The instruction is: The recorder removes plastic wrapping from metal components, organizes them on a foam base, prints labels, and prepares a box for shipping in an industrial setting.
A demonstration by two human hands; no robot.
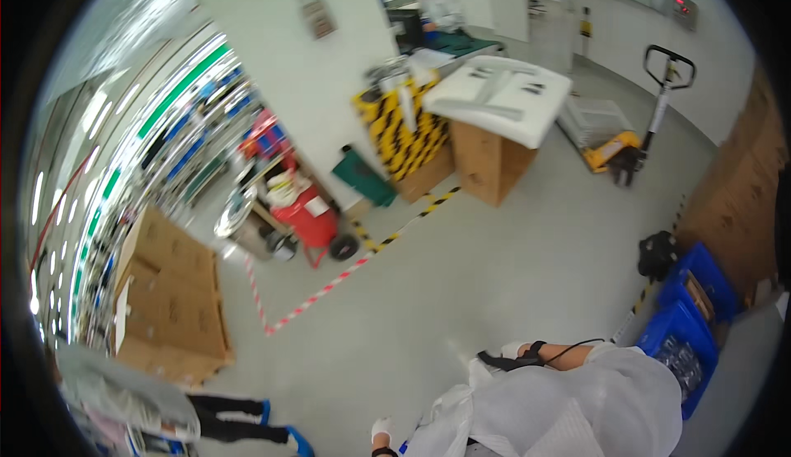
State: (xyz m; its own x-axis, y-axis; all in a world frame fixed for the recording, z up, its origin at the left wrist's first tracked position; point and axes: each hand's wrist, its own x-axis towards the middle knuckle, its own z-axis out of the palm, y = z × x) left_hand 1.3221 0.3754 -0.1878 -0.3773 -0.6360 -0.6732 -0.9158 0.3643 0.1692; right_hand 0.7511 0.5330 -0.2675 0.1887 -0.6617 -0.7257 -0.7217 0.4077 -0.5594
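My left hand (381,427), in a white glove with a black band at the wrist, shows small at the bottom edge beside my white coat. Its fingers are too small to make out. My right hand (512,348) is also white-gloved and lies at the far side of the coat. A black wrist strap (534,353) with a cable and a dark strip-like piece partly cover it, so its fingers are hidden. No object shows plainly in either hand. Blue bins (680,337), one holding clear plastic bags, stand to the right of my right arm.
A red wheeled extinguisher (309,218) stands inside floor tape. Stacked cartons (169,292) and a person (206,416) are at left. Further off are a carton topped with a white panel (494,94), a pallet jack (622,148) and a seated person (441,8).
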